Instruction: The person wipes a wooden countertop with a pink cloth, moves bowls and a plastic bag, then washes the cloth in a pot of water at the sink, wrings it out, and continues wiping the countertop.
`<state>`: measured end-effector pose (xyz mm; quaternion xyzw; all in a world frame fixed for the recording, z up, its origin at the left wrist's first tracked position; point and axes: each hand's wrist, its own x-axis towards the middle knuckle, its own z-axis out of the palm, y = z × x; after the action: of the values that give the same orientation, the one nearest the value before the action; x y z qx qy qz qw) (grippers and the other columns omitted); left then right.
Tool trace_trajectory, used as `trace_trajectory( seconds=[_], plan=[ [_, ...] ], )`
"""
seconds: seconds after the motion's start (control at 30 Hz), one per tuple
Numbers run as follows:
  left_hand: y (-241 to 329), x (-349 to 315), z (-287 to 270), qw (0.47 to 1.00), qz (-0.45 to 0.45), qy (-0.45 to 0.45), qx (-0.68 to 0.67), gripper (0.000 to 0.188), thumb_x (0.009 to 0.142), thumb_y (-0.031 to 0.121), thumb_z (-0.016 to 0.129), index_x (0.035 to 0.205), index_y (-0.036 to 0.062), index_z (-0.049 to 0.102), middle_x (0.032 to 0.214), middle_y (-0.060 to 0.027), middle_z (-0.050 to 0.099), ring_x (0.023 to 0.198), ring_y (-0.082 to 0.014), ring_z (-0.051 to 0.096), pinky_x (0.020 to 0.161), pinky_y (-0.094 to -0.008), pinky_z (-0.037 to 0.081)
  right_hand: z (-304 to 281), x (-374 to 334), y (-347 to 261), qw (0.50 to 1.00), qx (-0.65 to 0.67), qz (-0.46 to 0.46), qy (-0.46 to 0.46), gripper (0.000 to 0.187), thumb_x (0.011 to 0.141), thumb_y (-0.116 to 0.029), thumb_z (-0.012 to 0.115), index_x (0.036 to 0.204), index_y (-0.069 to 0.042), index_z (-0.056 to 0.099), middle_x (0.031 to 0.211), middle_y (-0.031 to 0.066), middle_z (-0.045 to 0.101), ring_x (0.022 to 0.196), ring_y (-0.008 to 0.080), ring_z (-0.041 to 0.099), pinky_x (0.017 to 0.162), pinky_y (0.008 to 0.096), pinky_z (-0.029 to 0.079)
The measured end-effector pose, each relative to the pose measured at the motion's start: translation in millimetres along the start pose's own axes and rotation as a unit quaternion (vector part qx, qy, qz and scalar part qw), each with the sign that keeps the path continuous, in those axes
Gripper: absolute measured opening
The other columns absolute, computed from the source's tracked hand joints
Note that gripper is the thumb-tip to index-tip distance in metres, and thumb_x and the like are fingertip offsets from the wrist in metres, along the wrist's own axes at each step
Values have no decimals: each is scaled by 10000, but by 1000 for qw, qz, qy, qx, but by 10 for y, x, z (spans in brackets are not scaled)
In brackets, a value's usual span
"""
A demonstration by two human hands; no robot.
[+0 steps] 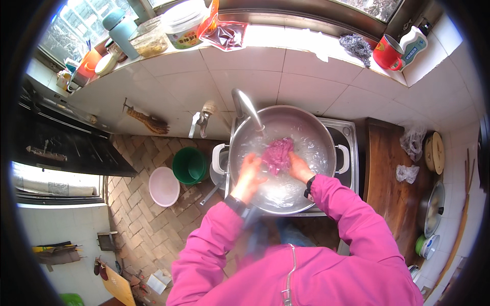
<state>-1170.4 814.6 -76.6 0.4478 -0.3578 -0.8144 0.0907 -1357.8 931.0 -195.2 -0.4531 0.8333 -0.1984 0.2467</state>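
A crumpled pink cloth (278,154) lies in the water of a large steel pot (334,140) with white side handles. My right hand (300,168) grips the cloth's right edge, its fingertips partly hidden behind the fabric. At the cloth's left edge, my left hand (248,176) is over the water with thumb and fingers apart; it is slightly blurred. A curved metal faucet (249,109) reaches over the pot's back rim, its spout above the water. Ripples and bright glare cover much of the water.
The pot rests on a metal sink (349,131). To its right stands a wooden counter (380,168) with plastic bags (412,140). On the floor at left are a green bucket (189,166) and a pale pink basin (164,186). A windowsill (291,38) holds containers and a red mug (387,52).
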Motion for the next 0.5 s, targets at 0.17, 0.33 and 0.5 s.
trace_trajectory(
  seconds=[0.17,0.33,0.5],
  plan=[
    [-28,-184,188,1000,-17,-17,10,792,880,417,558,1463,114,115,1513,-130,118,1387,-366,113,949,-575,389,-257,-1,-62,993,27,47,-107,471,753,-56,596,1211,-14,495,1005,178,637,919,309,633,785,376,508],
    [-66,-144,350,996,-59,-68,-15,769,838,692,386,1407,188,269,1454,-80,295,1320,-335,306,911,-683,297,-637,-146,-500,867,462,136,-126,318,881,-169,529,1165,-29,561,1078,125,622,923,225,622,786,331,515],
    [-218,145,394,986,-49,-150,-51,851,785,810,282,1187,114,562,1206,-78,543,1054,-269,547,884,-508,402,-1145,-613,-1112,840,518,-63,-151,288,850,-215,597,1078,-43,556,976,74,599,852,150,603,710,275,504]
  ],
)
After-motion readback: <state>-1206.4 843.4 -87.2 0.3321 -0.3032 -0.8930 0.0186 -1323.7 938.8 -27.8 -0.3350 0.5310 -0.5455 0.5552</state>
